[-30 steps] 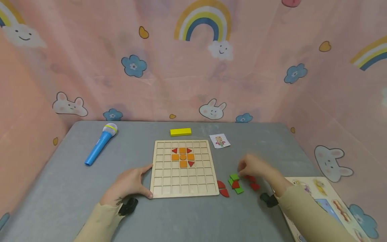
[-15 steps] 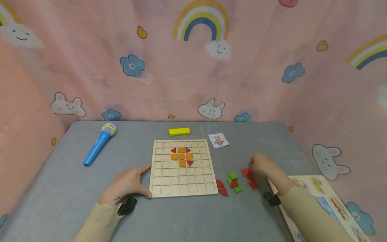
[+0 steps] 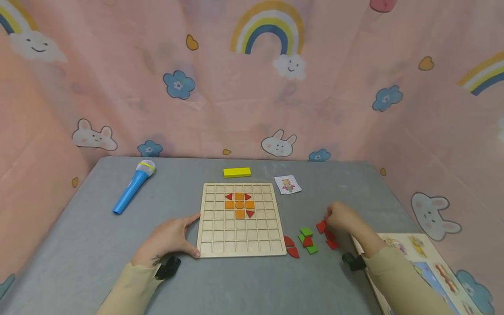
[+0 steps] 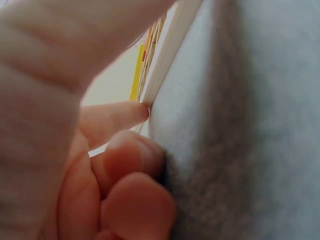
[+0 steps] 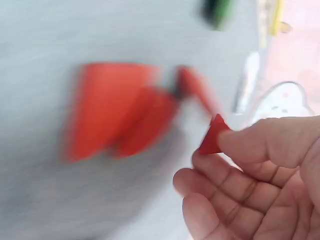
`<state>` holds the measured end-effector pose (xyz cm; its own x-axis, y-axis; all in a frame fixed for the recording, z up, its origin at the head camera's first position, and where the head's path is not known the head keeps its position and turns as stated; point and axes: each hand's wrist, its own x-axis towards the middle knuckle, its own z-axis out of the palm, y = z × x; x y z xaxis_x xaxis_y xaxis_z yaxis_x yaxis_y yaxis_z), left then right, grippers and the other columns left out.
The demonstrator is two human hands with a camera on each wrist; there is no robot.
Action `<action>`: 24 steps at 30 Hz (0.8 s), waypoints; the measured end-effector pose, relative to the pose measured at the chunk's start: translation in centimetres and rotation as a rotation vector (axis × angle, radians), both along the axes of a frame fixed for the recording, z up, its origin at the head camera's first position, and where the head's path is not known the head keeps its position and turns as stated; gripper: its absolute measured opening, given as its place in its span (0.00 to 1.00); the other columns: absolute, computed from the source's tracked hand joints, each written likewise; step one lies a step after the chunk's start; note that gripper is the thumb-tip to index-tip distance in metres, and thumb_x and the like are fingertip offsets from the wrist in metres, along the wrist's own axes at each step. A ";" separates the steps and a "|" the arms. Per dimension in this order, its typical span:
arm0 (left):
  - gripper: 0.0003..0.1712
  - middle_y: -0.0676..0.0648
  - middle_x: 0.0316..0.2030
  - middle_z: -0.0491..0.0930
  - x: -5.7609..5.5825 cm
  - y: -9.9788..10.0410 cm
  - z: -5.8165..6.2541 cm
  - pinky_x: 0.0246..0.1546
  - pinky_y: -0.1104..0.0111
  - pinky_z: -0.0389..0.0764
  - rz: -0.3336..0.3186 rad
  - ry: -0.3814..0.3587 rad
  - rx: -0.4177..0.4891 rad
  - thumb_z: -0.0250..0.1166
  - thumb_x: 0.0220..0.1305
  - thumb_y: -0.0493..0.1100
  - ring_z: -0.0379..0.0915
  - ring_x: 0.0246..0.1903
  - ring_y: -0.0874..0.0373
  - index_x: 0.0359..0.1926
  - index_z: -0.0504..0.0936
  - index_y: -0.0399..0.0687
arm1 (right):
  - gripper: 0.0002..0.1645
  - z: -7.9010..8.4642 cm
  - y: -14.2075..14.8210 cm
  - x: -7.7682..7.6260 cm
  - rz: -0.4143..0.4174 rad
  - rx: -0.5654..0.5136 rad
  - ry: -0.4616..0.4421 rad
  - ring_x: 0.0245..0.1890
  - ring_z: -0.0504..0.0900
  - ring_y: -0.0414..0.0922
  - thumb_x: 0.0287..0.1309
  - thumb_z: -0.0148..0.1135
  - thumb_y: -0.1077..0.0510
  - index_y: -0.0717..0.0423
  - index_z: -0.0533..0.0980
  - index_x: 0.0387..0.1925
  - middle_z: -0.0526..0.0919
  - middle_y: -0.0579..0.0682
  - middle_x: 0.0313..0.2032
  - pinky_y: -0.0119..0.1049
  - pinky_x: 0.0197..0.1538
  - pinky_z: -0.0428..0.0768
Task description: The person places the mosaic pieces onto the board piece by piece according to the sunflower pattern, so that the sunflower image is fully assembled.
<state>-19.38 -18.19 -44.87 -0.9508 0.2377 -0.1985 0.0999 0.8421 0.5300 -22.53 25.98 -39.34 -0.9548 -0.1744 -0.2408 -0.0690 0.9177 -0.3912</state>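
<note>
At the board's near-left side is my left hand [image 3: 167,238], thumb and index finger spread, their tips touching the left edge of the wooden grid board [image 3: 241,243]. The other fingers curl near the table in the left wrist view. Orange squares [image 3: 240,214], an orange circle [image 3: 239,204] and several red triangles [image 3: 250,214] sit in its cells. Over the pile to the right, my right hand [image 3: 343,217] pinches a red triangle [image 5: 214,136] between thumb and index finger. Loose red pieces [image 5: 112,102] lie below it, blurred in the right wrist view.
Green squares [image 3: 306,232] and red quarter-round pieces [image 3: 292,252] lie right of the board. A picture card [image 3: 288,184] and a yellow block [image 3: 237,172] lie behind it. Toy microphone [image 3: 134,187] stays far left; a picture board [image 3: 409,240] lies under the right forearm.
My right hand has moved right, away from the green squares, uncovering red pieces beside it. My left hand has stayed at the board's edge.
</note>
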 end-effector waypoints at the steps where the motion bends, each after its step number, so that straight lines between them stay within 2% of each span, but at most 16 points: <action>1: 0.68 0.51 0.14 0.65 0.0 -0.1 0.0 0.17 0.69 0.54 0.001 0.000 0.002 0.82 0.14 0.59 0.57 0.16 0.59 0.66 0.65 0.55 | 0.03 0.3 -0.5 -0.4 -0.016 -0.016 -0.002 0.22 0.67 0.46 0.43 0.52 0.70 0.62 0.70 0.21 0.72 0.52 0.22 0.37 0.25 0.66; 4: 0.67 0.51 0.14 0.65 0.0 -0.2 -0.1 0.17 0.69 0.55 0.002 0.007 0.005 0.82 0.14 0.59 0.58 0.16 0.59 0.66 0.65 0.55 | 0.01 1.3 -3.0 -2.0 -0.013 -0.042 0.057 0.25 0.69 0.47 0.47 0.53 0.68 0.63 0.71 0.26 0.73 0.54 0.26 0.37 0.27 0.67; 7: 0.67 0.51 0.14 0.64 0.0 -0.4 -0.2 0.17 0.68 0.55 0.004 0.008 0.013 0.82 0.14 0.59 0.57 0.16 0.59 0.66 0.66 0.55 | 0.07 1.9 -6.9 -3.4 0.036 -0.084 0.103 0.25 0.70 0.46 0.51 0.50 0.65 0.62 0.74 0.33 0.75 0.54 0.28 0.36 0.28 0.68; 9: 0.67 0.52 0.13 0.64 0.0 -0.4 -0.3 0.17 0.68 0.56 0.000 0.009 0.018 0.82 0.14 0.60 0.57 0.16 0.59 0.66 0.65 0.55 | 0.11 2.1 -9.7 -3.8 0.125 -0.127 0.127 0.24 0.70 0.45 0.54 0.49 0.65 0.62 0.76 0.37 0.76 0.54 0.29 0.35 0.27 0.68; 12: 0.67 0.52 0.12 0.62 -0.1 -0.4 -0.5 0.16 0.68 0.56 -0.008 0.010 0.025 0.81 0.14 0.61 0.56 0.15 0.59 0.66 0.65 0.55 | 0.12 2.0 -13.7 -4.2 0.321 -0.159 0.140 0.26 0.73 0.43 0.58 0.50 0.66 0.62 0.78 0.40 0.80 0.53 0.30 0.34 0.30 0.72; 15: 0.67 0.53 0.12 0.61 -0.2 -0.3 -0.7 0.16 0.68 0.55 -0.016 0.017 0.025 0.81 0.14 0.61 0.55 0.15 0.60 0.66 0.65 0.55 | 0.09 1.5 -16.9 -4.5 0.508 -0.107 0.142 0.30 0.75 0.41 0.58 0.54 0.67 0.59 0.79 0.38 0.81 0.50 0.32 0.35 0.36 0.74; 17: 0.67 0.53 0.12 0.61 -0.2 -0.3 -0.7 0.16 0.68 0.54 -0.017 0.019 0.027 0.81 0.15 0.60 0.54 0.15 0.60 0.66 0.66 0.55 | 0.07 1.0 -18.6 -4.7 0.587 -0.043 0.130 0.31 0.75 0.40 0.58 0.56 0.67 0.56 0.80 0.34 0.81 0.46 0.32 0.34 0.39 0.74; 21: 0.66 0.53 0.12 0.62 -0.2 -0.4 -0.7 0.16 0.68 0.55 -0.019 0.028 0.024 0.82 0.15 0.59 0.55 0.14 0.60 0.66 0.66 0.54 | 0.08 0.1 -21.1 -5.0 0.637 0.078 0.078 0.28 0.73 0.38 0.58 0.58 0.64 0.49 0.80 0.29 0.79 0.41 0.30 0.33 0.38 0.72; 24: 0.66 0.53 0.12 0.63 -0.2 -0.4 -0.6 0.16 0.68 0.57 -0.023 0.032 0.025 0.82 0.15 0.59 0.56 0.14 0.60 0.65 0.66 0.53 | 0.09 -0.3 -22.0 -5.0 0.661 0.126 0.079 0.28 0.73 0.38 0.58 0.59 0.63 0.47 0.79 0.27 0.78 0.39 0.29 0.32 0.37 0.72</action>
<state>-19.57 -18.55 -45.45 -0.9509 0.2638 -0.1620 0.1360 0.8261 0.5469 -27.58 4.02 -39.60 -0.6729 -0.7025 -0.2317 -0.6550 0.7114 -0.2547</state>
